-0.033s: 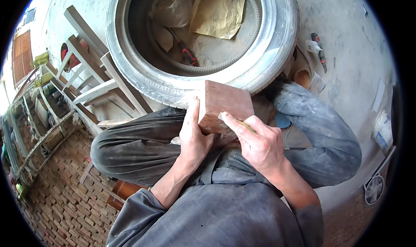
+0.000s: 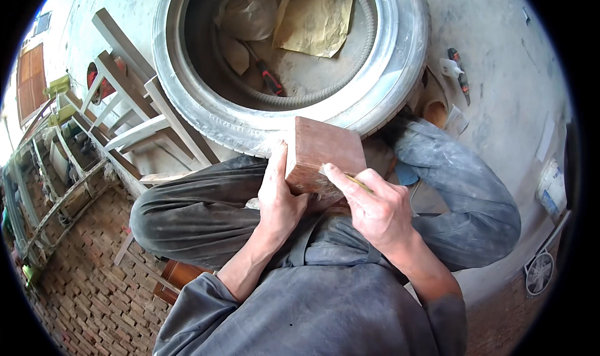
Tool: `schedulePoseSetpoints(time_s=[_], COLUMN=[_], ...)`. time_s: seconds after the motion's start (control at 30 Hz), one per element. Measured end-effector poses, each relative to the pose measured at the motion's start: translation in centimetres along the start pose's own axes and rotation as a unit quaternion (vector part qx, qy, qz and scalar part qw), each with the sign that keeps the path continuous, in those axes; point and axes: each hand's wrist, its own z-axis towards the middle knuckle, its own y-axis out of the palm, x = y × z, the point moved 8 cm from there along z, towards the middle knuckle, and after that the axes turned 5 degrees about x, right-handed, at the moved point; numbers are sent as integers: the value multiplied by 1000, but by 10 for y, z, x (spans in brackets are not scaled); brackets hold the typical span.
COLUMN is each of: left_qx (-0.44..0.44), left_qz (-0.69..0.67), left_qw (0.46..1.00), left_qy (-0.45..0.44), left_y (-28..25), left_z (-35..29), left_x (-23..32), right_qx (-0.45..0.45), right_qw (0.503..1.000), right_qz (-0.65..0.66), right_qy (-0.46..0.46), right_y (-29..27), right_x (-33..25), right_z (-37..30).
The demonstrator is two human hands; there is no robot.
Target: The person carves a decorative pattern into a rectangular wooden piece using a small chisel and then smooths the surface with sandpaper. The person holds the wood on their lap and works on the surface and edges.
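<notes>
in the head view, the block point(image 2: 330, 147) is held up between the person's knees, in front of the near edge of the tire point(image 2: 400, 56); whether the two touch cannot be told. the left hand point(image 2: 278, 193) is closed round the block's left side and lower part, fingers along the side, steadying it at a tilt. the right hand point(image 2: 378, 200) has a narrow pinch on a thin yellowish tool point(image 2: 360, 183), its forefinger stretched out to the edge where the top face meets the near face; the tool's working end is hidden, so its kind is unclear. as for progress, the block looks whole and squared, its top face flat and fairly even, while the near face shows pale, rough marks. judging by that, the shaping is done and the work on the near face is under way but unfinished; how much is left cannot be told, as the far and under sides are out of sight. inside the tire, a screwdriver point(image 2: 272, 83) and paper point(image 2: 315, 22) lie unused.
</notes>
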Motion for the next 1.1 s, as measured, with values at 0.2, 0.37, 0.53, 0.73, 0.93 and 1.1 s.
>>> schedulePoseSetpoints(time_s=[0.2, 0.37, 0.53, 0.73, 0.93, 1.1], left_qx=[12, 12, 10, 14, -1, 18], left_qz=[11, 19, 10, 14, 10, 61], left_qw=[999, 999, 1000, 999, 1000, 996], left_qy=[28, 34, 24, 39, 27, 66], left_y=[-1, -4, -1, -1, 0, -4], left_z=[1, 3, 1, 3, 3, 6], left_x=[3, 8, 0, 4, 1, 12], right_qx=[-14, -8, -23, -13, -5, 26], right_qw=[1000, 1000, 1000, 1000, 1000, 997], right_qz=[7, 19, 3, 15, 21, -1], right_qy=[9, 12, -2, 10, 22, 76], right_y=[7, -1, 12, 7, 8, -18], right_x=[-7, 8, -13, -3, -18, 35], right_z=[9, -5, 19, 6, 20, -38])
